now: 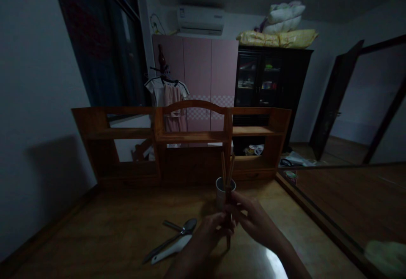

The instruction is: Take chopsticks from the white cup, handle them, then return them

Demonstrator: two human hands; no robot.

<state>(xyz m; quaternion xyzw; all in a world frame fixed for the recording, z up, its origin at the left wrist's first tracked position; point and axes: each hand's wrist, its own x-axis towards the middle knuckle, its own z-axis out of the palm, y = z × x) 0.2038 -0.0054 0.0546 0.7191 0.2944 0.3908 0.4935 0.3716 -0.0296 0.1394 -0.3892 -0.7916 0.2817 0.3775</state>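
Note:
Both of my hands are closed around a dark brown chopstick-like bundle [228, 192], held roughly upright over the table. My left hand [211, 230] grips it low, and its bottom end points down below my fingers. My right hand [249, 215] pinches it higher up, from the right side. Just behind stands a white cup [220, 194]. Thin light-brown chopsticks [231, 170] show above the cup's rim; I cannot tell whether they stand in it or belong to the held bundle. Left of my hands lie a metal spoon [189, 225] and a white spoon [171, 248].
A wooden table [127, 220] carries a low wooden shelf unit [193, 136] along its back edge. Past it stand a pink wardrobe [196, 67], hanging clothes [173, 97] and a dark cabinet [293, 80]. A wall [38, 101] borders the left side. The room is dim.

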